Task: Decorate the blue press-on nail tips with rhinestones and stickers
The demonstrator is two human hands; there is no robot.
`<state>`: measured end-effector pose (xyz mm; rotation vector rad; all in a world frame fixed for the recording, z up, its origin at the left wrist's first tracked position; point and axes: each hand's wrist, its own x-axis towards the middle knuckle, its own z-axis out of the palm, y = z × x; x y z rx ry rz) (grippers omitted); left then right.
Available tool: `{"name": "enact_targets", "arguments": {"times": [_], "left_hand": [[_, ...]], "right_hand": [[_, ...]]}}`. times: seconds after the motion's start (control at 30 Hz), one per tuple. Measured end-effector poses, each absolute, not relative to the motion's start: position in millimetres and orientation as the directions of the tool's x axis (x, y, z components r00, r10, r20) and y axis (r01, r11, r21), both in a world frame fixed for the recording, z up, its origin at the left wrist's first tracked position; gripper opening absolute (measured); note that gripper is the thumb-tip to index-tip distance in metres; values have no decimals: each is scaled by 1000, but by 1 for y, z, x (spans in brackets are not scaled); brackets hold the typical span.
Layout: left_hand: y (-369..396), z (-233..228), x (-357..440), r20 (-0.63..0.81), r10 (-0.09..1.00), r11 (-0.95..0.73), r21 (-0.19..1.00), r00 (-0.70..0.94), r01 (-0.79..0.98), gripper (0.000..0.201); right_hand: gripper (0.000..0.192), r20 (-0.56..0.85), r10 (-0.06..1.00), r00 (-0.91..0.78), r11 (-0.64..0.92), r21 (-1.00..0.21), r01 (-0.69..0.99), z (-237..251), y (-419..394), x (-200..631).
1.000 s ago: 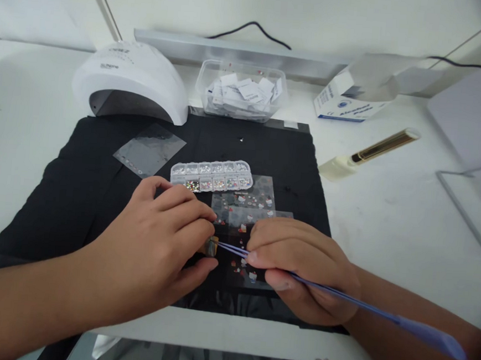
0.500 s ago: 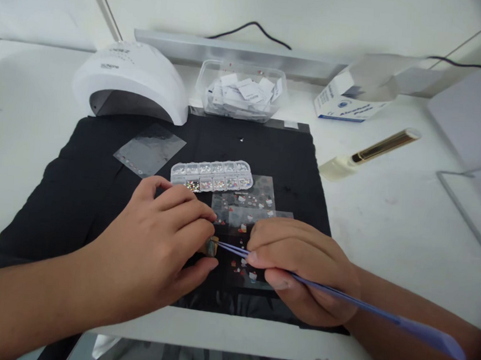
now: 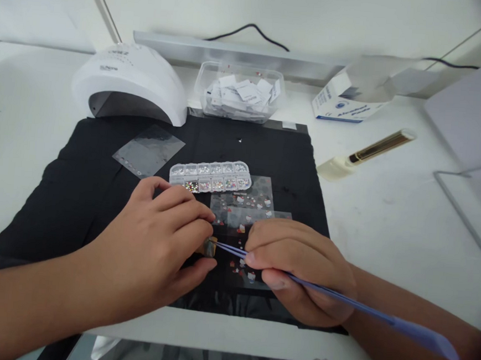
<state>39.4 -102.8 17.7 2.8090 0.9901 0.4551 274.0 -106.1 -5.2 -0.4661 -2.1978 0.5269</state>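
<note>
My left hand (image 3: 164,240) is closed, thumb and fingers pinched around a small glossy dark-green and gold piece (image 3: 209,247) that resembles a false nail. Most of that piece is hidden behind the fingers. In my right hand (image 3: 300,270) is a pair of blue-purple tweezers (image 3: 339,296), gripped like a pen. Their tips touch the small piece; whether they hold anything is too small to tell. Just beyond my left hand lies a clear compartment case of rhinestones (image 3: 211,176). Transparent sticker sheets (image 3: 260,190) with tiny cartoon figures lie partly under my right hand.
A white nail lamp (image 3: 132,77) stands at the back left, beside a clear tub (image 3: 238,113) of white packets. An alcohol pad box (image 3: 344,107) and a gold-capped polish bottle (image 3: 363,153) are on the right. A clear sheet (image 3: 149,150) lies on the black mat (image 3: 97,202).
The whole view has shifted very slightly to the left. Both hands, the tweezers and the small piece keep nearly the same position relative to each other.
</note>
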Motion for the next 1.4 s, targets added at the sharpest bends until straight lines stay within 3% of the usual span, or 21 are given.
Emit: {"name": "enact_targets", "arguments": {"times": [0.43,0.63,0.9,1.1,1.2,1.27,1.33,1.4], "left_hand": [[-103,19,39,238,628,-778,209,741,592,15],[-103,19,39,241,631,-776,213,737,594,15],[-103,21,38,222,641,-766,228,734,601,16],[-96,31,23,257,674,-739,244,693,628,39],[-80,36,2,310,711,-703,343,632,623,39],[-67,37,-15,331,779,-621,518,532,588,35],[-53,36,-30,314,869,-488,677,383,551,39],[-40,31,-40,347,884,-465,725,314,508,40]], "right_hand": [[16,636,500,-588,827,-551,107,-7,-106,275],[17,603,639,-477,665,-745,-49,-8,-105,275],[17,588,691,-420,602,-790,-116,-14,-105,275],[17,597,730,-332,552,-802,-227,-20,-106,272],[14,520,818,-245,449,-844,-291,-19,-103,270],[14,457,867,-199,384,-867,-316,-18,-100,271],[14,436,878,-196,361,-874,-326,-17,-98,272],[14,446,873,-198,369,-869,-330,-17,-96,272]]}}
